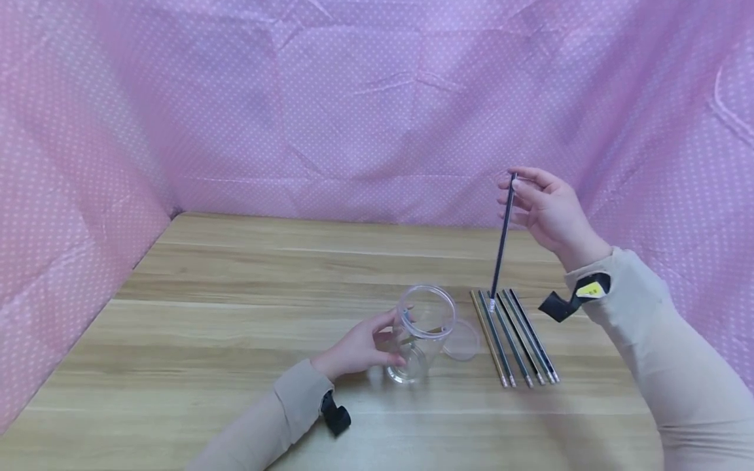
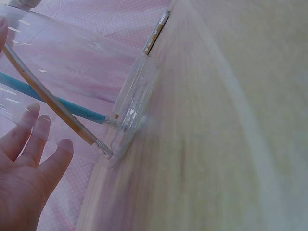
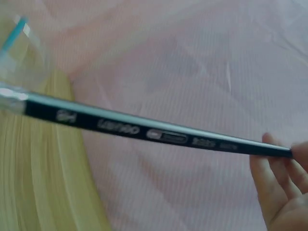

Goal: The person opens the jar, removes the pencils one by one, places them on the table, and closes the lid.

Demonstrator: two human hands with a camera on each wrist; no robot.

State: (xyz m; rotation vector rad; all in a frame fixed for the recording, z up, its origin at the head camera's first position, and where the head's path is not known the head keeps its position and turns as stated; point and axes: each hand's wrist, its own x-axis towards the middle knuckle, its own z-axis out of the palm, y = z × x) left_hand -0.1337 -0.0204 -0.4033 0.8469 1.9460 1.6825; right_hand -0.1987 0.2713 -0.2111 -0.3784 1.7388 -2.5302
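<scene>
Pencil, pinched eraser-down by the right hand, needs steadiness; the left hand, seemingly gripping the cup, should brace it.

Pale wood-grain table beneath my left hand and my right hand, pink cloth with white dots hanging beyond both, creased folds out past my right hand, more dotted folds well off my left, the tabletop's far edge meeting fabric.
</scene>
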